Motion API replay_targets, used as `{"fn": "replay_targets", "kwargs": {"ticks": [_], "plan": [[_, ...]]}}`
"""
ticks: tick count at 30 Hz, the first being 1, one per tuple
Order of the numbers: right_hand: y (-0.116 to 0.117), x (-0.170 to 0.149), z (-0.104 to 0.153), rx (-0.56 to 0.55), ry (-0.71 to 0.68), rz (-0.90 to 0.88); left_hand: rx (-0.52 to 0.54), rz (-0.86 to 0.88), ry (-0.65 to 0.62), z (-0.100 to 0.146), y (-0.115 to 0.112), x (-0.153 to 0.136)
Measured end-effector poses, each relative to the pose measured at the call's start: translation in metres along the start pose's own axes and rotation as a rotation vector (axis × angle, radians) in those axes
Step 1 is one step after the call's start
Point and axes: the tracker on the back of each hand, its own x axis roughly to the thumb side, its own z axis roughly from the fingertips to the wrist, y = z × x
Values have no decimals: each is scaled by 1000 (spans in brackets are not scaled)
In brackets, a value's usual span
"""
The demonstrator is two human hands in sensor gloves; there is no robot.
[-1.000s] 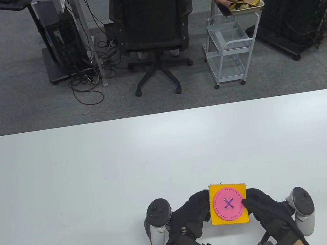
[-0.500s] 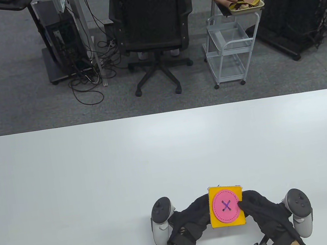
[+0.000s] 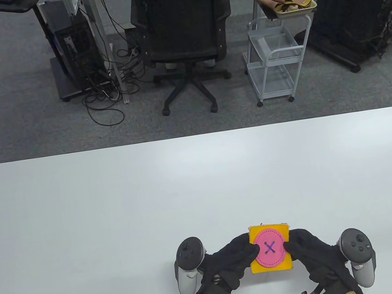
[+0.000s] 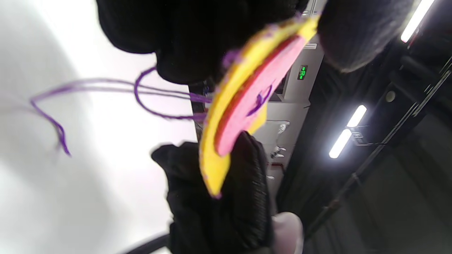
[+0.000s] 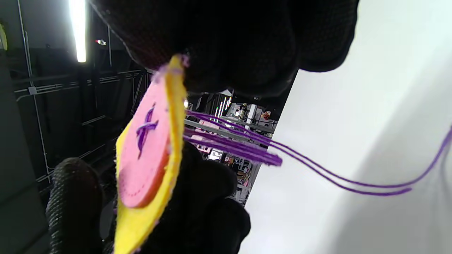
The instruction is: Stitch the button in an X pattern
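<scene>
A yellow felt square (image 3: 260, 268) carries a big pink felt button (image 3: 269, 250) with a purple X stitch (image 3: 270, 247) at its middle. Both hands hold it up off the table near the front edge. My left hand (image 3: 235, 259) grips its left edge, my right hand (image 3: 305, 248) grips its right edge. In the left wrist view the square (image 4: 212, 165) bends between the fingers, and loose purple thread (image 4: 106, 88) hangs from its back. The right wrist view shows the button (image 5: 144, 158) and the thread strands (image 5: 317, 173) trailing over the table.
The white table (image 3: 117, 210) stretches away beyond the hands. Past its far edge stand a black office chair (image 3: 183, 34) and a white cart (image 3: 274, 58) with a tray of cloth.
Both hands and the felt piece have shifted slightly left and toward the front edge. The thumbs now reach farther over the button's sides.
</scene>
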Motion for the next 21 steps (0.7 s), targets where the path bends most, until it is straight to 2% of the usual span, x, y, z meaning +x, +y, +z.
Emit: {"fn": "replay_targets", "kwargs": {"ticks": [8, 12, 15, 21], "plan": [[2, 4, 2, -27, -9, 97, 219, -301, 30, 2, 0, 10], [-3, 3, 5, -106, 14, 160, 298, -379, 66, 1, -2, 9], [-9, 2, 6, -140, 24, 168, 347, -502, 142, -2, -4, 3], [-16, 0, 6, -167, 32, 114, 358, -741, 332, -16, -9, -15]]}}
